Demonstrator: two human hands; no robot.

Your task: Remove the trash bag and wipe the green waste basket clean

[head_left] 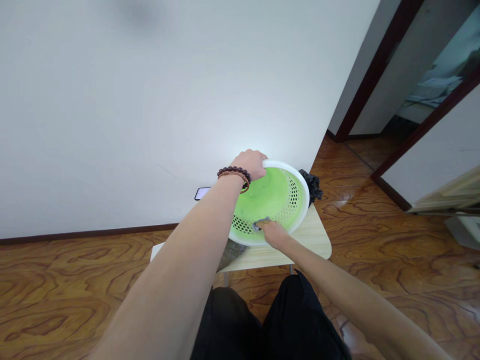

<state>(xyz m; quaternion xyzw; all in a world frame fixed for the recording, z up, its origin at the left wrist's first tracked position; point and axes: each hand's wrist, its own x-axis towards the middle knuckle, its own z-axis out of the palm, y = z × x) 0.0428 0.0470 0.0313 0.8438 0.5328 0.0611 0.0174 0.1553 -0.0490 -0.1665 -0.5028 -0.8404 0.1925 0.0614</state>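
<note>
A round green basket (262,197) with a white rim and rows of holes is held tilted over a small light wooden table (315,235). My left hand (252,162), with beads round its wrist, grips the basket's rim at the upper left. Inside the basket, near its lower side wall, my right hand (273,232) is closed on a small grey cloth (259,224), which touches the perforated wall. The left fingertips are partly hidden behind the rim.
A phone (201,193) lies left of the basket, by the white wall. Black plastic (313,187) sits at the table's right back corner. A transparent bag (233,251) is partly hidden under the basket. A doorway stands at the right.
</note>
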